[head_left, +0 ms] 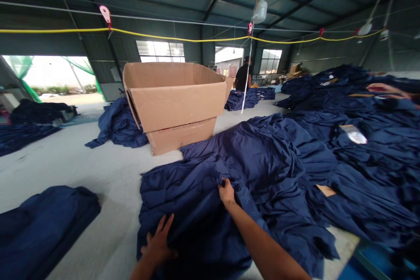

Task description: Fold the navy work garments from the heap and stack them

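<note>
A navy-blue garment (193,210) lies spread and wrinkled on the pale table in front of me; its exact kind I cannot make out. My left hand (158,245) rests on its near left part, fingers spread apart. Farther up the cloth, my right hand (227,192) pinches a fold of the same garment between thumb and fingers. More crumpled navy cloth (262,153) lies just beyond and to the right of it.
A large open cardboard box (177,107) stands behind the garment. Navy cloth (46,227) lies at the near left, and big heaps (328,92) fill the right side. Another person's hand (387,89) reaches in there. A person (243,76) stands in back. A white cord (247,70) hangs overhead.
</note>
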